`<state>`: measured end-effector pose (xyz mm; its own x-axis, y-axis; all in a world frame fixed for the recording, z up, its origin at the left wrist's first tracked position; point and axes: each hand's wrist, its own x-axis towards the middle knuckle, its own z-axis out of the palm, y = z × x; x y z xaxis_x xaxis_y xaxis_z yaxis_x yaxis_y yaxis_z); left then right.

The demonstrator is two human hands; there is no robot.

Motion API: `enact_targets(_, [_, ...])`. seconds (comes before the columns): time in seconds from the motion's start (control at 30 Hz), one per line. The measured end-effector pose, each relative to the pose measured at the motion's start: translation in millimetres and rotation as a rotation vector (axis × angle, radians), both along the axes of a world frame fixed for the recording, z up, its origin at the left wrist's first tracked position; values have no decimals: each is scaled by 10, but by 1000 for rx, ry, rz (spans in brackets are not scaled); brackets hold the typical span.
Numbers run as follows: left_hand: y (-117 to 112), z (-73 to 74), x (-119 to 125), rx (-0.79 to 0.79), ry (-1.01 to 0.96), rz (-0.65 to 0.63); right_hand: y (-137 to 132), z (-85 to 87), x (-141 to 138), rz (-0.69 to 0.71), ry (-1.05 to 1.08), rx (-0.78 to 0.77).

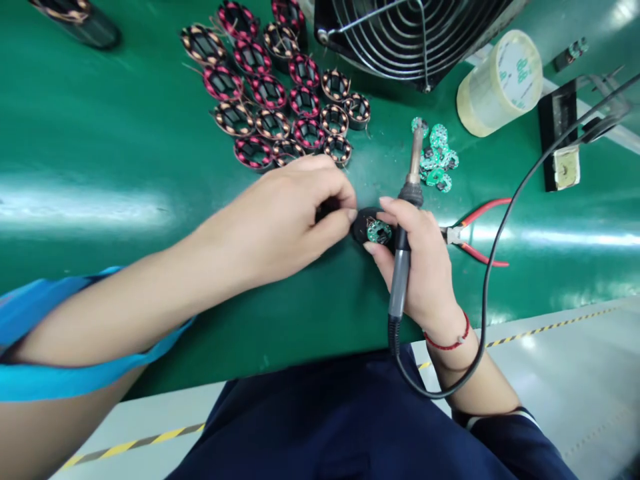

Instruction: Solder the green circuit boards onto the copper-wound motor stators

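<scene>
In the middle of the bench lies a black round part (361, 227) with a small green ring-shaped circuit board (379, 231) and thin copper wires on it. My left hand (305, 213) is at its left edge, thumb and forefinger pinched together; what is between them is too small to make out. My right hand (423, 260) holds a soldering iron (400, 280), its metal tip pointing away from me. The thumb and fingertips of that same hand are around the right side of the board.
Several wound motor stators (270, 90), red and copper, stand behind my left hand. More circuit boards (437, 157) lie beyond the iron. Cutting pliers (455, 235) lie right, under the iron's cable (493, 253). A fan (390, 33), tape roll (500, 83) and iron stand (557, 140) are farther back.
</scene>
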<state>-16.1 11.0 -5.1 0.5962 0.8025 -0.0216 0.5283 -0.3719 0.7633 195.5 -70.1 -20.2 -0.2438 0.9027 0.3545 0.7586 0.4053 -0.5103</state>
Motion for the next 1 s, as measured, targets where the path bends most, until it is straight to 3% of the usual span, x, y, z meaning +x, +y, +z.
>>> enact_targets(0.23, [-46, -78, -69, 20, -60, -145, -30, -33, -2, 21, 83, 33])
enact_targets(0.37, [-28, -47, -48, -38, -58, -179, -43, -10, 16, 25, 71, 34])
enact_targets(0.73, [-154, 63, 114, -196, -171, 21, -60, 41, 10, 56, 29, 10])
enact_targets(1.0, [-181, 68, 148, -210, -162, 42, -70, 104, 45, 97, 75, 125])
